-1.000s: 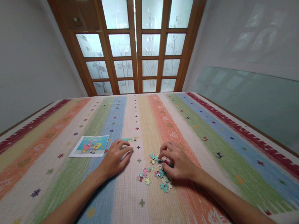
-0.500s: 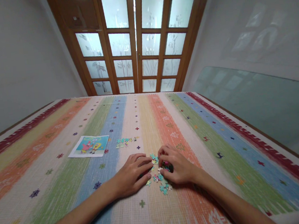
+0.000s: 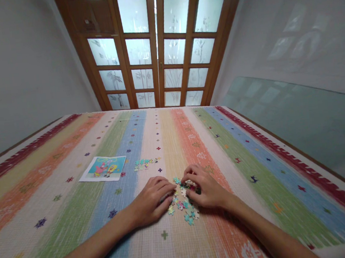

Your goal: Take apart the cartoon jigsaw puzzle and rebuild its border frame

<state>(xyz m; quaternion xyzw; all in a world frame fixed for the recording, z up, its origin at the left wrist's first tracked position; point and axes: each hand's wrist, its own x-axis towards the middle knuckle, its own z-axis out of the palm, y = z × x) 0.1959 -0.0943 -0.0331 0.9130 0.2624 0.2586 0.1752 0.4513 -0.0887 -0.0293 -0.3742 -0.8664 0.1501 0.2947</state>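
A loose heap of small jigsaw puzzle pieces (image 3: 189,216), mostly turquoise with some pink and yellow, lies between my two hands. My left hand (image 3: 153,200) rests on the cloth at the heap's left side, fingers bent, with a gap between thumb and forefinger. Over the heap's right part my right hand (image 3: 206,188) is arched, its thumb apart from its fingers and several pieces showing in the gap beneath. No piece is plainly gripped in either hand. Farther off, a joined strip of puzzle pieces (image 3: 145,164) lies flat.
A printed cartoon picture (image 3: 104,169) lies left of the joined strip. Under everything is a striped tablecloth (image 3: 92,219) with small motifs. Beyond the table stand wooden doors (image 3: 154,44) with frosted panes, and a pale green glass panel (image 3: 294,112) is at the right.
My right hand has shifted slightly and its thumb has drawn back a little, uncovering more pieces in the middle of the heap. The left hand has barely moved.
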